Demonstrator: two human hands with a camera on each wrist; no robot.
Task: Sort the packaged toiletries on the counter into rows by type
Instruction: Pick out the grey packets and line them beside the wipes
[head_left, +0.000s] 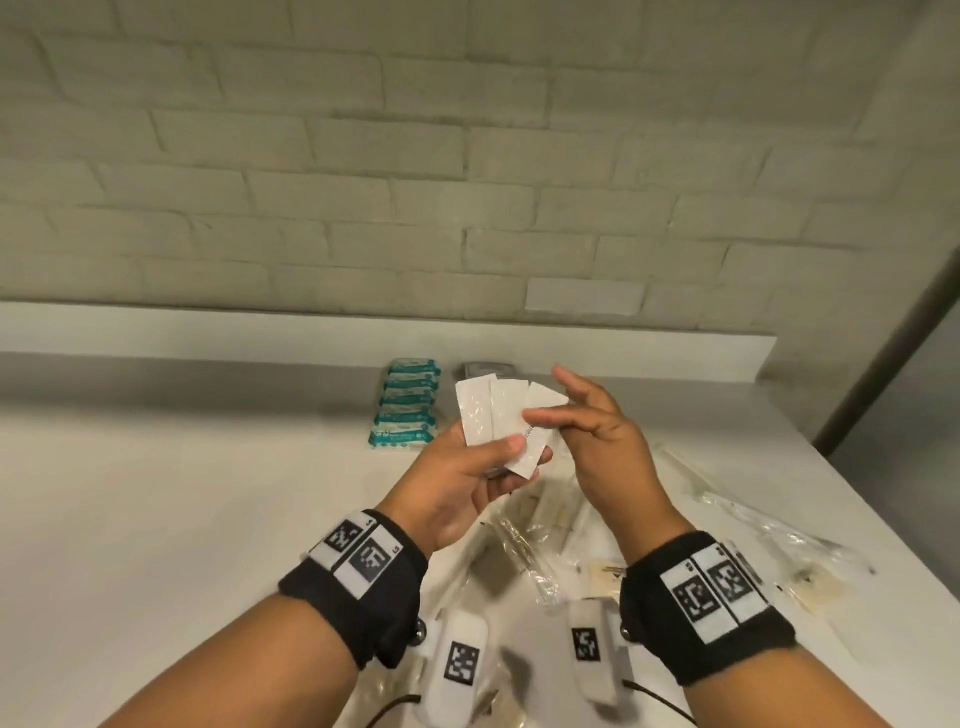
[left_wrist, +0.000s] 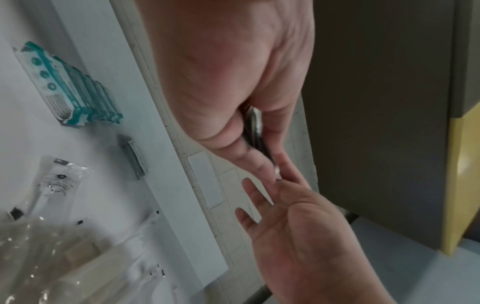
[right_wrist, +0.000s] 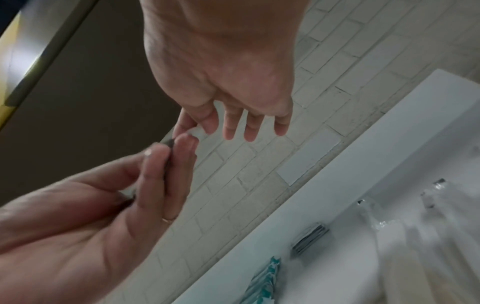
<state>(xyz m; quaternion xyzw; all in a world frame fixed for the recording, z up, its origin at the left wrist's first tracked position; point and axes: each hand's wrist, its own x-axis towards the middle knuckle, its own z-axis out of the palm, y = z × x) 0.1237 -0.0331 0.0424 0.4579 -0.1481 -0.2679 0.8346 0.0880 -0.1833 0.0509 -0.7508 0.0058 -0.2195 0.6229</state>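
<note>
My left hand (head_left: 467, 478) holds a fan of three flat white sachets (head_left: 493, 415) above the counter, thumb pressed on their lower ends. My right hand (head_left: 597, 431) pinches the rightmost sachet between thumb and forefinger, its other fingers spread loose. The right wrist view shows that pinch on the white sachet (right_wrist: 196, 130) by my right hand (right_wrist: 221, 72). In the left wrist view the sachets (left_wrist: 255, 127) appear edge-on in my left hand (left_wrist: 228, 82). A row of teal packets (head_left: 408, 405) lies near the back ledge, with a small stack of grey packets (head_left: 488, 370) beside it.
A loose pile of clear-wrapped items (head_left: 524, 551) lies on the white counter (head_left: 182, 493) under my hands, and more clear wrappers (head_left: 753, 519) spread to the right. A raised ledge and a brick wall close the back. The counter's right edge runs diagonally.
</note>
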